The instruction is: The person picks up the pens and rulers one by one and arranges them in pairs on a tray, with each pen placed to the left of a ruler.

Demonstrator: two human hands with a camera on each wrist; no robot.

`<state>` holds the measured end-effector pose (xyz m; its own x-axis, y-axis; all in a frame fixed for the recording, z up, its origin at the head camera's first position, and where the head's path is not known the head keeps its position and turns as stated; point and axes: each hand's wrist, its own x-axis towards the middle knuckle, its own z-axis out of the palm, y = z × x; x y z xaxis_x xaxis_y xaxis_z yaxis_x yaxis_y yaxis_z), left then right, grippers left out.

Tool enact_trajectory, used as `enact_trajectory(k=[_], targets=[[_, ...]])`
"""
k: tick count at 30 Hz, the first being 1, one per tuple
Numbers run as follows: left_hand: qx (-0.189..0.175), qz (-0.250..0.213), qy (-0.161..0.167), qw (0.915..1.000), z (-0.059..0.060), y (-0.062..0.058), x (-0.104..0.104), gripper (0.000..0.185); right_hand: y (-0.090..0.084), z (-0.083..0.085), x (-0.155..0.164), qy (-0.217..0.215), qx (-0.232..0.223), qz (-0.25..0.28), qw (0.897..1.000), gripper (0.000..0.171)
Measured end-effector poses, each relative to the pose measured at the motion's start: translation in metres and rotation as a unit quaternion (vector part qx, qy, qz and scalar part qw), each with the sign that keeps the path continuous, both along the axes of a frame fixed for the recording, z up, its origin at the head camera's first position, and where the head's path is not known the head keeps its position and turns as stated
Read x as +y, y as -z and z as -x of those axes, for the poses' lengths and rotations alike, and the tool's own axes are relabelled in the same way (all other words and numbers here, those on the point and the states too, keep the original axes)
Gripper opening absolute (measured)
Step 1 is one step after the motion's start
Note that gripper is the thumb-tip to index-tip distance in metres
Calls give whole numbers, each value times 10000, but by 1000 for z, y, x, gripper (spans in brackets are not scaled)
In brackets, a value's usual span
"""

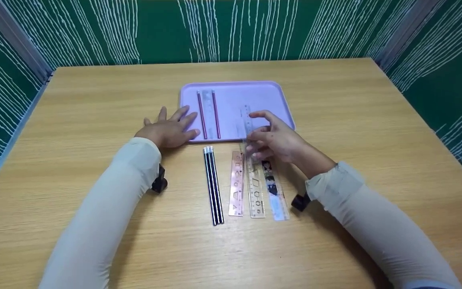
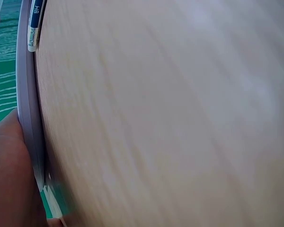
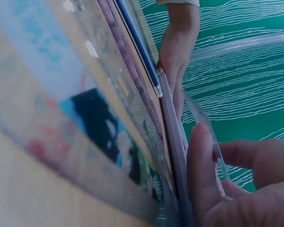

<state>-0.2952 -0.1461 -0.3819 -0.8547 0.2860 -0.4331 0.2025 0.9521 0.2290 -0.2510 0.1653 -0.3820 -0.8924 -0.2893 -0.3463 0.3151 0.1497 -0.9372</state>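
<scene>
My left hand (image 1: 169, 130) rests with spread fingers at the left edge of a purple tray (image 1: 251, 88). In the tray lie two red pencils (image 1: 201, 116) with a clear ruler (image 1: 208, 108) between them. My right hand (image 1: 277, 138) pinches another clear ruler (image 1: 247, 114) over the tray's front edge; the right wrist view shows this ruler (image 3: 199, 111) between thumb and fingers. Below the tray lie a pink ruler (image 1: 236, 188), a clear ruler with cut-out shapes (image 1: 256, 196) and a ruler with a cartoon print (image 1: 274, 192), its top near my right hand.
Several dark striped pencils (image 1: 213, 188) lie side by side on the wooden table (image 1: 94, 100), left of the pink ruler. Green walls with white streaks (image 1: 247, 32) stand behind the table and at both sides.
</scene>
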Motion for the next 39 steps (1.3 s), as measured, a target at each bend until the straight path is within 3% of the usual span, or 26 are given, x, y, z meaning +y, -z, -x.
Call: enact_trajectory(k=[15, 28, 35, 39], targets=[[-17, -9, -10, 10000, 1, -3, -1, 73, -13, 24, -18, 61, 196, -192, 9996, 65], [-38, -6, 38, 10000, 2, -2, -1, 72, -6, 44, -32, 77, 107, -195, 9997, 64], [-26, -49, 52, 10000, 1, -2, 0, 72, -5, 55, -41, 31, 33, 71, 10000, 61], [-69, -45, -10, 10000, 0, -2, 0, 72, -4, 60, -46, 74, 88, -98, 9999, 61]])
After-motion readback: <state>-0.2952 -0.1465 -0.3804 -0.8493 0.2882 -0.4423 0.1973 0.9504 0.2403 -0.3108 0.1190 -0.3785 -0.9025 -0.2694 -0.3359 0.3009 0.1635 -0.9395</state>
